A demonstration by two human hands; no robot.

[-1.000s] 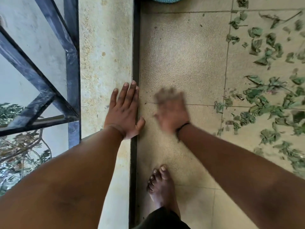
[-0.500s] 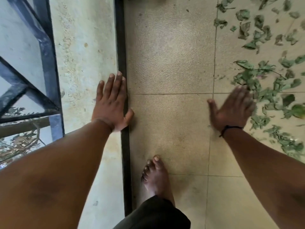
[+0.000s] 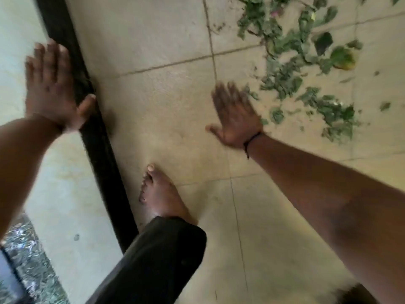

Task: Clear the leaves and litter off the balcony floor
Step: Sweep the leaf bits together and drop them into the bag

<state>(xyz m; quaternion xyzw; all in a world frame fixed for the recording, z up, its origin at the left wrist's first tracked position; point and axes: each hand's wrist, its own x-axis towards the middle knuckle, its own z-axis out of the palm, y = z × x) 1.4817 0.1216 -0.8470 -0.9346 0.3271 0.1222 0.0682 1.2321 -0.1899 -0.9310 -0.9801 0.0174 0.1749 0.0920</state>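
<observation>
Balcony floor (image 3: 166, 110): pale square tiles with thin grout lines. Leaves (image 3: 291, 62): green, torn and curled, scattered over the tiles at the floor's far right, one larger yellow-green leaf (image 3: 341, 58) among them. Right hand (image 3: 235, 115): flat, palm down, fingers straight and spread, thumb out to the left, holding nothing; its fingertips lie at the near edge of the leaf scatter. Black cord on its wrist. Left hand (image 3: 52, 88): blurred, fingers straight and together, flat on the pale ledge (image 3: 65, 183), thumb over the dark strip (image 3: 98, 139) along the floor's left edge. Bare foot (image 3: 157, 191) on the tiles beside the strip, under a dark trouser leg (image 3: 157, 260).
</observation>
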